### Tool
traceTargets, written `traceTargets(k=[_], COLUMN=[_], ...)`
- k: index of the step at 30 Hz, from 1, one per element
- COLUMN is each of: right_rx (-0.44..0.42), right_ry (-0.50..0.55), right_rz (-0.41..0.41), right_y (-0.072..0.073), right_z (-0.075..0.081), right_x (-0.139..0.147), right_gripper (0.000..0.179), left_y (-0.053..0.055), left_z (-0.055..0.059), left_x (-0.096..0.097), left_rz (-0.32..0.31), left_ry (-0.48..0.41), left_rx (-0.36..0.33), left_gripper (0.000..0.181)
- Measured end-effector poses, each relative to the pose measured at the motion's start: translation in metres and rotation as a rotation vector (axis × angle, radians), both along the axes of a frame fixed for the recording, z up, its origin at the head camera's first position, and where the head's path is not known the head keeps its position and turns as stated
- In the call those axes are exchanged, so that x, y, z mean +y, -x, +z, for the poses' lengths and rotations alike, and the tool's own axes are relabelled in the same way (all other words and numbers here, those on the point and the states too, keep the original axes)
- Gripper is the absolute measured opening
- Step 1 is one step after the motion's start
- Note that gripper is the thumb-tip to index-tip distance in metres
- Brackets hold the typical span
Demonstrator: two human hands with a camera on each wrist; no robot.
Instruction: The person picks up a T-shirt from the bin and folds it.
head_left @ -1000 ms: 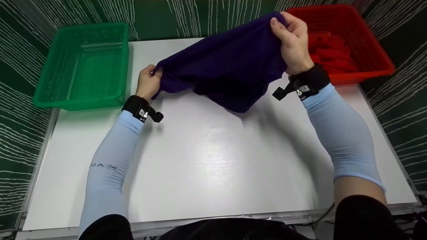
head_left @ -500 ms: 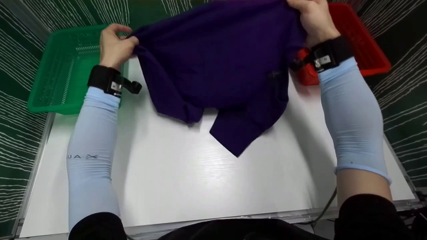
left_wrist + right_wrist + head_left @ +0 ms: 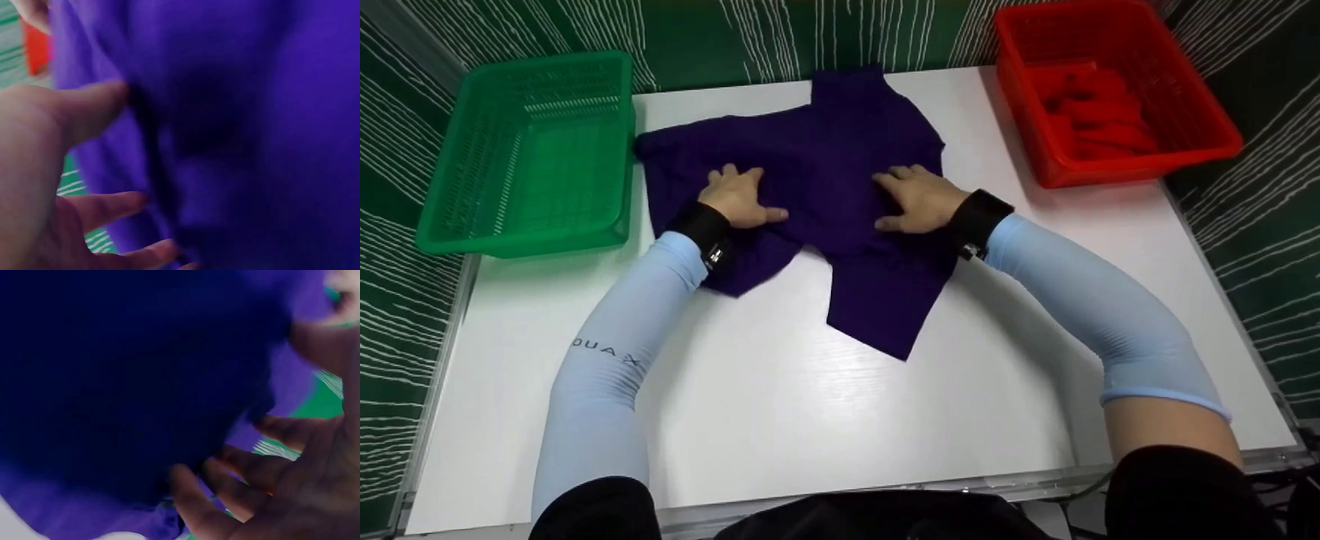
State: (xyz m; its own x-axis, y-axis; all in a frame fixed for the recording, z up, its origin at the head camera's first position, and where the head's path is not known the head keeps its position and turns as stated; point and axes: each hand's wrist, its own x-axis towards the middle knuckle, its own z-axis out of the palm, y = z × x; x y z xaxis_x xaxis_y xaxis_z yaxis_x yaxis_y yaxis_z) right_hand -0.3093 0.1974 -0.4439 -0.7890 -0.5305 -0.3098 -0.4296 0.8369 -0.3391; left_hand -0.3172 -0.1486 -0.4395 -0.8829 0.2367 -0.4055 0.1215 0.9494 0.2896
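A dark purple garment (image 3: 840,157), by its shape a T-shirt, lies spread on the white table with some folds. One sleeve-like flap points to the back wall and another toward the front edge. My left hand (image 3: 739,199) rests on its left half with fingers spread. To the right of it, my right hand (image 3: 921,201) touches the cloth, fingers also spread. Blurred purple cloth (image 3: 225,112) fills much of the left wrist view beside the thumb and fingertips. In the right wrist view, the extended fingers (image 3: 225,489) are against the cloth.
At the back left stands a green plastic basket (image 3: 562,236). A red basket (image 3: 1140,171) at the back right holds crumpled red cloth (image 3: 1099,112). Bare white tabletop (image 3: 825,420) extends in front of the garment. A green wall (image 3: 697,45) with white streaks borders the back.
Earlier both hands held the garment up by its edges and stretched it apart. Now it lies on the table, released, and both hands have come inward and down onto it.
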Motion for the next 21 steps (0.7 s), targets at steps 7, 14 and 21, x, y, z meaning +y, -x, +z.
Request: traceTargets(k=[7, 14, 21], right_rx=[-0.022, 0.019, 0.466], right_ry=[-0.270, -0.210, -0.024], right_rz=[-0.109, -0.150, -0.109], right_y=[0.001, 0.026, 0.007], right_z=[-0.010, -0.015, -0.017], right_x=[0.014, 0.041, 0.035], right_gripper=[0.115, 0.114, 0.057], left_y=[-0.001, 0.016, -0.020], left_z=[-0.017, -0.022, -0.022], left_x=[-0.016, -0.033, 0.008], left_rz=[0.033, 0.097, -0.093], left_ry=[0.069, 0.084, -0.027], left_rx=[-0.072, 0.058, 0.482], left_gripper=[0.128, 0.117, 0.044])
